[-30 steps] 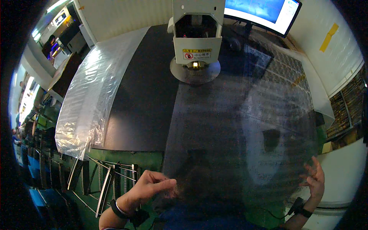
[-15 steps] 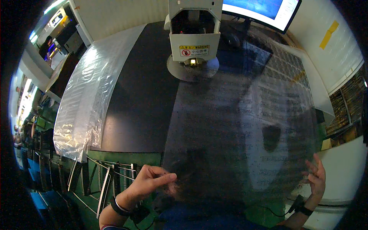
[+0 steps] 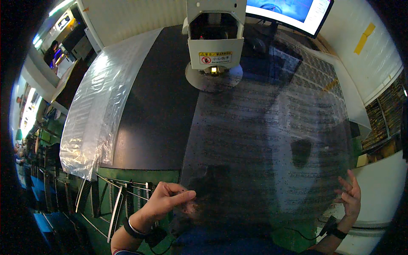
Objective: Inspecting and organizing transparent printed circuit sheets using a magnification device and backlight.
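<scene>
A large, see-through dark film sheet [image 3: 238,144] with rows of fine dark marks reaches from near my body to below the machine head [image 3: 215,53]. My left hand [image 3: 170,199] pinches the sheet's near left corner area between thumb and fingers. At the near right edge is my right hand [image 3: 350,197], its fingers curled loosely about the margin with the fingertips somewhat apart; the exact contact is hard to see. A small lamp [image 3: 213,70] glows under the machine head, above a round pale disc [image 3: 195,80] that the sheet partly overlaps.
Clear plastic wrapping [image 3: 91,102] lies along the left side of the black table [image 3: 148,140]. A lit monitor [image 3: 293,15] stands at the back right. Metal racks [image 3: 117,204] stand low on the left. A patterned sheet [image 3: 318,72] shows at the far right.
On the monitor, a dark curved shape now appears in the blue picture. The marks on the film sheet look sharper. Both hands stay almost where they were.
</scene>
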Available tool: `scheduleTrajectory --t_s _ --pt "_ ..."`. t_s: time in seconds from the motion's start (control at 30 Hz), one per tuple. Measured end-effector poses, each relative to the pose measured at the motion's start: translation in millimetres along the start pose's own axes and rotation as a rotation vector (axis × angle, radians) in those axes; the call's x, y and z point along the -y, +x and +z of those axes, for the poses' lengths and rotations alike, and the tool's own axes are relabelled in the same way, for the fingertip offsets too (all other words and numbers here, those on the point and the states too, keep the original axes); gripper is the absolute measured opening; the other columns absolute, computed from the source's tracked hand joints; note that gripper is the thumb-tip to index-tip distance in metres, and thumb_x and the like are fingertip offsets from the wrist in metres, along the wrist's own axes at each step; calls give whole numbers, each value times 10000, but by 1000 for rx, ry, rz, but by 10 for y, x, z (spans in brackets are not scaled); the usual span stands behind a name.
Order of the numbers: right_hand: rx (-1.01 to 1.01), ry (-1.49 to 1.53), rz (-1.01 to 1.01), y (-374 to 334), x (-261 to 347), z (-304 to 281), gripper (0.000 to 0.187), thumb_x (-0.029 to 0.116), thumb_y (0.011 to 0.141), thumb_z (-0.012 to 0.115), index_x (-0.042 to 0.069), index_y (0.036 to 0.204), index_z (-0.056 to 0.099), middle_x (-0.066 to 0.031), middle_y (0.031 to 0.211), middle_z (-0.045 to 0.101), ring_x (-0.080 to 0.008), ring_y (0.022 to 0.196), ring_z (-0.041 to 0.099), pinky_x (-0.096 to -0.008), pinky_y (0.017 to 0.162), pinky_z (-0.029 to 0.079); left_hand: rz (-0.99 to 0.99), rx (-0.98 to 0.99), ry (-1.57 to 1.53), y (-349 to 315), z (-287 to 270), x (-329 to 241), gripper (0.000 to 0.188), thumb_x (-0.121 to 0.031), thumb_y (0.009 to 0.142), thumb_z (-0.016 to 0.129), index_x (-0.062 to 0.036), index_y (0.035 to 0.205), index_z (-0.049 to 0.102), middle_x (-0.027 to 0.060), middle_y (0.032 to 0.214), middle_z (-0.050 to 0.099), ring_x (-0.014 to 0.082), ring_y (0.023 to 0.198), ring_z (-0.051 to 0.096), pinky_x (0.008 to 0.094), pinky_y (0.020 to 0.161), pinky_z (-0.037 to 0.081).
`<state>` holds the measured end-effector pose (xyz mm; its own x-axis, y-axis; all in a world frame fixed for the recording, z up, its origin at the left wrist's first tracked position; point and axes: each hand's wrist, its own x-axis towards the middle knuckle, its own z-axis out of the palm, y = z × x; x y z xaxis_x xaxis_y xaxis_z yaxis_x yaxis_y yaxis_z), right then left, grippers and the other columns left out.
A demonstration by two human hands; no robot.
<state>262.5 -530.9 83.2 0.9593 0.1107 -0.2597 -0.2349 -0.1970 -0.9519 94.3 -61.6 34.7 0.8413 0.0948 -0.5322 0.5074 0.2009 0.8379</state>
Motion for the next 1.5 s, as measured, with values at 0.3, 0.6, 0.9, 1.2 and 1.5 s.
scheduleTrajectory --t_s 0.3,0.6,0.9,1.2,1.5 --pt "-17 -10 -2 13 -3 -6 941 157 561 705 63 1343 191 -153 1158 499 -224 791 612 -307 535 553 29 13 -2 36 1 29 216 -149 815 599 25 693 635 64 624 614 97 555 567 220 532 454" --pt "14 -45 -34 16 -32 -20 903 131 563 657 74 1347 213 -158 1204 455 -201 767 608 -283 521 549 -62 12 74 -12 -7 -106 235 -204 808 615 16 725 626 60 656 619 108 596 597 211 552 480" --pt "8 -176 -93 -106 61 170 882 260 555 633 148 1348 262 -156 1257 386 -178 859 562 -220 511 470 21 113 -23 20 -88 133 281 -258 823 594 22 844 600 66 735 624 100 635 605 209 535 502" --pt "15 -205 69 -506 522 616 573 100 779 550 1 1295 322 -174 1237 438 -282 1078 462 -386 907 350 63 250 26 -285 -249 233 237 -214 807 616 20 772 616 58 750 628 90 660 596 210 590 491" --pt "351 155 165 64 -338 161 634 55 739 559 52 1311 285 -105 844 577 -205 700 587 -321 511 504 352 -179 57 -377 -377 424 358 -205 857 544 12 1136 485 62 1019 557 118 779 582 246 660 481"
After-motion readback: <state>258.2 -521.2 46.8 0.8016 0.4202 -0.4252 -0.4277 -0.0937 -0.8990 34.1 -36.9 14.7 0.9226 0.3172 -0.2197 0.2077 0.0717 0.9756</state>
